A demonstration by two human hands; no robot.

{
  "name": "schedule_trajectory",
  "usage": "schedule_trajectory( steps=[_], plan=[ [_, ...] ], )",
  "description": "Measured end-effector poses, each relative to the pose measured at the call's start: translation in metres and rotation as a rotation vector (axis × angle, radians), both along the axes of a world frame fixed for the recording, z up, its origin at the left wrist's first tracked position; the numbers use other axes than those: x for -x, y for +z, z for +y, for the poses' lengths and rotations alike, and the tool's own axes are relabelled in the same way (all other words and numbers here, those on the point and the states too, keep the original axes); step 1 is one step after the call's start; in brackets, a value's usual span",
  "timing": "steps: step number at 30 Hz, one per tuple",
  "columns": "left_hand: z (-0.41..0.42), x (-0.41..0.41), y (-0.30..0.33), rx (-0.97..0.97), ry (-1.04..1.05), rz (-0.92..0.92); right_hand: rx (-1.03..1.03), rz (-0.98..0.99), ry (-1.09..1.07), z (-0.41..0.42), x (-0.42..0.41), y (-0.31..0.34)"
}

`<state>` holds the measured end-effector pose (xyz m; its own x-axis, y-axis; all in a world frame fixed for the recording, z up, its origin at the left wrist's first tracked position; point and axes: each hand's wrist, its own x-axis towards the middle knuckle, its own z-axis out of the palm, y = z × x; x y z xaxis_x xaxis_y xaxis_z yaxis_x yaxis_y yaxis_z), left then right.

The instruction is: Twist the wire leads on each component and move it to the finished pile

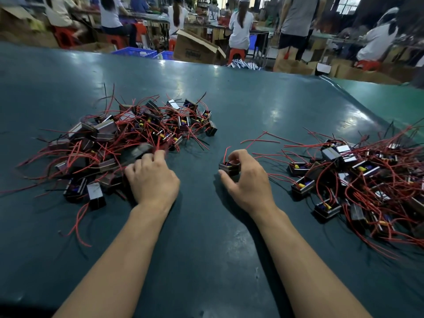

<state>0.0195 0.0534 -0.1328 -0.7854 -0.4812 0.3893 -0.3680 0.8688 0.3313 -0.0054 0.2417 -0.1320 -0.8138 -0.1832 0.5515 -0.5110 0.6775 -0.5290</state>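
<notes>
- Worktop [206, 92]: dark green sheet surface carrying two heaps of small transformer-like components with red and black leads; bare strip between them, where both hands work.
- Left pile [128, 143]: dense tangle of components, leads crossing in all directions. Which heap is the finished one cannot be told from the view.
- Right pile [358, 180]: looser spread, several units lying open side up, leads trailing toward the centre.
- Left hand [152, 177]: at the near edge of the left pile, fingers curled and pinching red leads; the exact wire is blurred.
- Right hand [243, 177]: fingers and thumb clamped round a single component [229, 168] resting on the worktop between the piles, its red lead [226, 153] standing up beside the fingers.
- Risk, judged: leads in the left pile interlock, so a pull there could drag neighbouring units out or off the heap.
- Risk, judged: a lead twisted too hard at its root could break or loosen.
- Risk, judged: with both heaps alike, a unit could land in the wrong one untwisted.
</notes>
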Motion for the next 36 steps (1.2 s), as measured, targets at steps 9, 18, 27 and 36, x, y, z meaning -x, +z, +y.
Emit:
schedule_trajectory(
  steps=[9, 18, 27, 36],
  plan=[
    [0.009, 0.001, 0.008, -0.318, -0.523, 0.396, 0.118, 0.005, -0.095, 0.005, -0.001, -0.002],
    [0.047, -0.009, 0.007, -0.108, -0.852, 0.321, 0.025, -0.047, -0.077, 0.009, -0.004, 0.000],
    [0.024, 0.005, 0.001, -0.245, -0.240, 0.191, 0.050, -0.048, -0.113, 0.015, -0.009, -0.001],
    [0.016, 0.002, 0.006, 0.185, -0.142, 0.359, 0.028, -0.052, -0.134, 0.014, -0.010, 0.002]
  ],
)
